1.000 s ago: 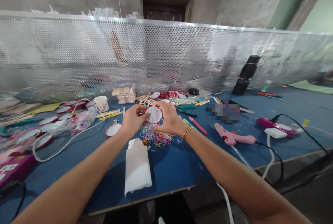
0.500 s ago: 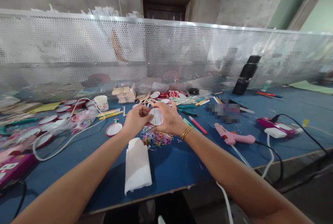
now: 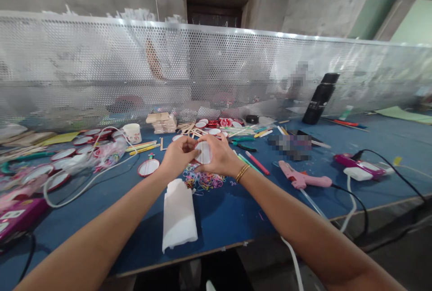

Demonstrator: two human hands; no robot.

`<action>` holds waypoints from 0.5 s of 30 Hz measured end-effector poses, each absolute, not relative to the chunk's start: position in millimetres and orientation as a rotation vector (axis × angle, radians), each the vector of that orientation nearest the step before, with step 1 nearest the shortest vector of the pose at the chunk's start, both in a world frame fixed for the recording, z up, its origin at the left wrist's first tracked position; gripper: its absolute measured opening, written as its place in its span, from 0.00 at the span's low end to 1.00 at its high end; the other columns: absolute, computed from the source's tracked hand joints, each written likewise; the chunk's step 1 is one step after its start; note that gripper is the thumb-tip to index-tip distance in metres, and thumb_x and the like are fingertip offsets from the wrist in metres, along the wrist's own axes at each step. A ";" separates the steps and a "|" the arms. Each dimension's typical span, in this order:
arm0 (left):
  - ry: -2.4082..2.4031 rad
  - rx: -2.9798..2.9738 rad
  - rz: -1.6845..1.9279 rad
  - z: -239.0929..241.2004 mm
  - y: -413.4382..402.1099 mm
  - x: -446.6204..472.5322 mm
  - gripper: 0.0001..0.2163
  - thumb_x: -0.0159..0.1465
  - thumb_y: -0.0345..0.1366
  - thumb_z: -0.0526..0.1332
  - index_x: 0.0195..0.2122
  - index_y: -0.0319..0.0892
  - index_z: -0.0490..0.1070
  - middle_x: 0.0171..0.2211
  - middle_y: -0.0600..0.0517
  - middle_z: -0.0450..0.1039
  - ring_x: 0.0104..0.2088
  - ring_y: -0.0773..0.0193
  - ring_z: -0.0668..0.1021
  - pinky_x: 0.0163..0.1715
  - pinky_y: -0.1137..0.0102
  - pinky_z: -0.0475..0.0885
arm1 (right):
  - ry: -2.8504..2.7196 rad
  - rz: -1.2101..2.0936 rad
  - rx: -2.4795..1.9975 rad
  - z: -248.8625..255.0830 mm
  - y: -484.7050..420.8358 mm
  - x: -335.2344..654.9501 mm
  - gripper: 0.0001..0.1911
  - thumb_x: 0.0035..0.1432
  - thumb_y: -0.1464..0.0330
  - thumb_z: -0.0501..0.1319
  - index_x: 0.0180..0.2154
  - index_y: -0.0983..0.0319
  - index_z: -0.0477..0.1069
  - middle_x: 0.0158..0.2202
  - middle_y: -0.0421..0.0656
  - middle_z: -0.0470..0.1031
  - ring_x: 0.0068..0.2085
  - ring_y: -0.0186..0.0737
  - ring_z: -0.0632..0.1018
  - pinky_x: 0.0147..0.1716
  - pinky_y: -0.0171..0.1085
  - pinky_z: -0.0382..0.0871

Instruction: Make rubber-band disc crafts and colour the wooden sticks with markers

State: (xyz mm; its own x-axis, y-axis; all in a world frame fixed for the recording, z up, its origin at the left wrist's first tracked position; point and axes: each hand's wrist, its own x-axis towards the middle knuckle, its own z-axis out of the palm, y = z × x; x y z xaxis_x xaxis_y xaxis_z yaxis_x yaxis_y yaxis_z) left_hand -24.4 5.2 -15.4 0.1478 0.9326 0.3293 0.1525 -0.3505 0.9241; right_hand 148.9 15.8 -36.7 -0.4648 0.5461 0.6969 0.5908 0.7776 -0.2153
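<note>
Both of my hands meet over the blue table (image 3: 229,219), holding a small round white disc with a red rim (image 3: 203,152) between them. My left hand (image 3: 178,156) pinches the disc's left edge with closed fingers. My right hand (image 3: 221,156), a gold bracelet on its wrist, wraps round the disc's right side. Just below the hands lies a heap of thin coloured rubber bands (image 3: 202,180). A similar red-rimmed disc (image 3: 147,167) lies flat on the table to the left.
A folded white cloth (image 3: 178,216) lies near the front edge. A pink glue gun (image 3: 302,178) with cable lies right, beside a purple device (image 3: 357,165). Several discs, sticks and a paper cup (image 3: 132,133) crowd the left and back. A perforated metal screen (image 3: 101,70) closes the far side.
The disc has turned in my hands from facing me broadly to a more tilted, narrower view. My fingers have closed in tighter round it. Arms hardly moved.
</note>
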 end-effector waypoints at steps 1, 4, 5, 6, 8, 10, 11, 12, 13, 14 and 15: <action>1.065 1.661 1.277 -15.4 5.6 -24.6 0.11 0.48 0.31 0.67 0.32 0.41 0.69 0.25 0.55 0.73 0.24 0.67 0.75 0.22 0.71 0.72 | -2.163 -0.058 -0.848 -35.9 15.4 148.7 0.40 0.45 0.45 0.67 0.52 0.61 0.61 0.52 0.51 0.73 0.52 0.53 0.74 0.61 0.57 0.46; 1.072 1.642 1.291 -14.8 5.6 -24.9 0.11 0.49 0.30 0.67 0.33 0.41 0.69 0.26 0.55 0.73 0.25 0.67 0.75 0.24 0.72 0.73 | -2.134 -0.005 -0.865 -32.6 13.0 148.0 0.41 0.43 0.47 0.69 0.52 0.61 0.60 0.51 0.50 0.73 0.50 0.53 0.75 0.59 0.56 0.50; 1.073 1.625 1.296 -14.3 5.1 -24.8 0.11 0.49 0.30 0.67 0.33 0.41 0.69 0.26 0.55 0.73 0.25 0.67 0.75 0.24 0.72 0.73 | -2.119 0.014 -0.871 -31.5 12.1 147.8 0.42 0.41 0.48 0.70 0.53 0.61 0.60 0.51 0.50 0.73 0.50 0.53 0.74 0.59 0.56 0.51; 1.073 1.606 1.301 -13.8 4.4 -24.5 0.11 0.49 0.30 0.67 0.33 0.41 0.69 0.26 0.55 0.73 0.25 0.68 0.75 0.24 0.72 0.73 | -2.104 0.032 -0.875 -30.5 11.2 147.7 0.43 0.40 0.48 0.71 0.53 0.61 0.60 0.51 0.51 0.72 0.51 0.53 0.74 0.59 0.56 0.52; 1.075 1.566 1.311 -12.7 2.4 -23.5 0.11 0.49 0.30 0.67 0.33 0.40 0.69 0.26 0.54 0.73 0.24 0.68 0.75 0.24 0.72 0.72 | -2.075 0.068 -0.873 -29.3 9.9 147.6 0.47 0.38 0.50 0.73 0.55 0.61 0.58 0.53 0.51 0.71 0.53 0.54 0.73 0.58 0.57 0.55; 1.073 1.528 1.326 -12.0 0.6 -22.3 0.11 0.49 0.31 0.68 0.33 0.40 0.70 0.25 0.55 0.73 0.24 0.69 0.74 0.23 0.73 0.72 | -2.048 0.119 -0.844 -29.3 9.3 147.5 0.51 0.37 0.51 0.74 0.58 0.60 0.55 0.56 0.53 0.67 0.54 0.55 0.72 0.58 0.57 0.57; 1.068 1.510 1.335 -11.8 -0.2 -21.6 0.11 0.49 0.31 0.68 0.33 0.40 0.70 0.25 0.55 0.73 0.24 0.69 0.74 0.23 0.73 0.71 | -2.033 0.152 -0.822 -29.8 9.3 147.4 0.53 0.37 0.52 0.74 0.61 0.59 0.53 0.58 0.54 0.65 0.55 0.54 0.72 0.59 0.57 0.58; 1.061 1.490 1.340 -11.8 -0.8 -21.0 0.11 0.49 0.31 0.68 0.32 0.40 0.70 0.25 0.55 0.73 0.23 0.69 0.74 0.23 0.73 0.71 | -2.016 0.190 -0.802 -30.5 9.4 147.3 0.56 0.37 0.52 0.74 0.63 0.58 0.50 0.60 0.54 0.63 0.55 0.54 0.72 0.59 0.57 0.59; 1.055 1.467 1.343 -11.8 -1.2 -20.5 0.11 0.49 0.31 0.68 0.32 0.40 0.70 0.25 0.55 0.73 0.23 0.69 0.74 0.22 0.73 0.71 | -1.998 0.234 -0.787 -31.3 9.6 147.0 0.59 0.38 0.53 0.74 0.65 0.58 0.47 0.61 0.55 0.62 0.56 0.54 0.72 0.59 0.57 0.60; 1.049 1.443 1.344 -11.8 -1.5 -20.1 0.11 0.48 0.30 0.68 0.32 0.40 0.70 0.24 0.55 0.73 0.23 0.69 0.74 0.22 0.73 0.71 | -1.982 0.280 -0.776 -32.2 9.7 146.7 0.61 0.38 0.53 0.75 0.66 0.57 0.43 0.61 0.55 0.62 0.56 0.54 0.72 0.59 0.57 0.61; 1.044 1.422 1.343 -11.8 -1.8 -19.7 0.11 0.48 0.30 0.68 0.32 0.40 0.70 0.24 0.55 0.73 0.22 0.69 0.74 0.22 0.73 0.71 | -1.968 0.325 -0.769 -33.0 9.9 146.4 0.64 0.38 0.53 0.75 0.67 0.57 0.41 0.60 0.55 0.64 0.56 0.54 0.72 0.59 0.56 0.62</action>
State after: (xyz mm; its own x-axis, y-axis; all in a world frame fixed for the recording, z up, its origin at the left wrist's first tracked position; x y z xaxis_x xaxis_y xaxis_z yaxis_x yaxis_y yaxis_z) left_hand -19.7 -1.8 -11.8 0.0568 0.9675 0.2464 0.0004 -0.2468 0.9691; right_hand 146.4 9.9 -33.0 -0.3377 0.6375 0.6925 0.3810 0.7653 -0.5188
